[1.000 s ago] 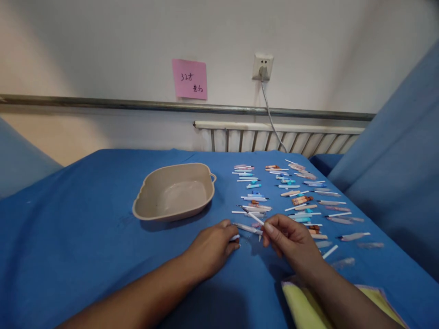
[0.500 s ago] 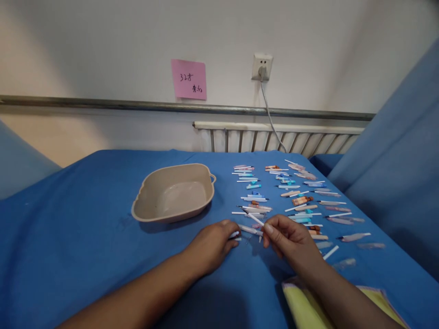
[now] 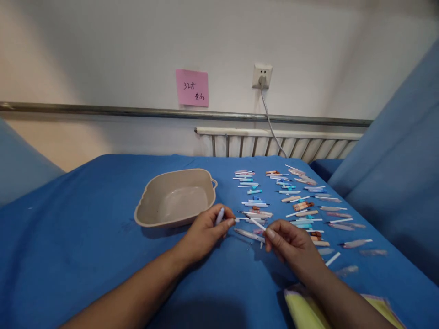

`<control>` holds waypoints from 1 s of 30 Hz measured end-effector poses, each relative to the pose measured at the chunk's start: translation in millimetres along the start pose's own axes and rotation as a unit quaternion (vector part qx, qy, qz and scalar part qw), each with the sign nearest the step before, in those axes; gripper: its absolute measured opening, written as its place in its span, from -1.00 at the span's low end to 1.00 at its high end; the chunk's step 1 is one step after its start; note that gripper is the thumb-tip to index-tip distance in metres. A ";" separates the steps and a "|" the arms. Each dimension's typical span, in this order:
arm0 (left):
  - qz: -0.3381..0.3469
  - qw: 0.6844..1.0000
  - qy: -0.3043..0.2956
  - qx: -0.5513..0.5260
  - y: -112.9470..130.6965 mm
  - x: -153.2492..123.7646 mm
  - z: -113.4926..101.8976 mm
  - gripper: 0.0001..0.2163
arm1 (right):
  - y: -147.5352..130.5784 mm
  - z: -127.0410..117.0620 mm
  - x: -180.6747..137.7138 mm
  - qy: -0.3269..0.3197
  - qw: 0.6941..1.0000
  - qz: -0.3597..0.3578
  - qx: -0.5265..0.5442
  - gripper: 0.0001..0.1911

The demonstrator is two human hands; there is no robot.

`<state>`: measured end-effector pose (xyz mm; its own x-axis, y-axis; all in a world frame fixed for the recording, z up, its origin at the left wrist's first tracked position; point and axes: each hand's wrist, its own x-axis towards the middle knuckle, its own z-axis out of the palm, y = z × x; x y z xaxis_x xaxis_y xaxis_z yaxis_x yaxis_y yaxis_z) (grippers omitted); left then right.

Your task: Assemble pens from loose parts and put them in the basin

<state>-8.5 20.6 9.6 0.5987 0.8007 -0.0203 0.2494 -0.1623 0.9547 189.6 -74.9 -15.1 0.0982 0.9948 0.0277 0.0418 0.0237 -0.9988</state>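
My left hand (image 3: pixel 206 233) pinches a small pale pen part (image 3: pixel 219 215) and holds it tilted upward, just right of the beige tray (image 3: pixel 151 214). My right hand (image 3: pixel 291 242) grips a thin white stick (image 3: pixel 255 223) that points up and to the left. A clear pen barrel (image 3: pixel 247 235) lies on the blue cloth between the two hands. Beyond them, rows of small pen parts (image 3: pixel 291 201) in white, blue and orange are laid out.
The blue cloth (image 3: pixel 85 237) covers the table. A yellow cloth (image 3: pixel 302 306) lies under my right forearm. At the back are a radiator (image 3: pixel 274 144), a wall socket with a cable (image 3: pixel 262 75) and a pink note (image 3: pixel 192 87). Blue cushions stand at both sides.
My left hand has lifted off the cloth with the small pale part and moved up toward the tray's corner. My right hand has stayed nearly in place with the stick.
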 end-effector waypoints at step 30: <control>0.000 0.994 0.017 -0.107 12.1 -5.1 -5.2 -0.85 | 0.6 2.0 -1.1 -0.018 0.999 -0.005 -0.044 -0.71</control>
<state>-12.6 17.6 22.8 0.5710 0.8208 -0.0143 0.0798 -0.0381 0.9961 187.6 -75.9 -15.8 0.0622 0.9974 0.0350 0.1300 0.0267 -0.9912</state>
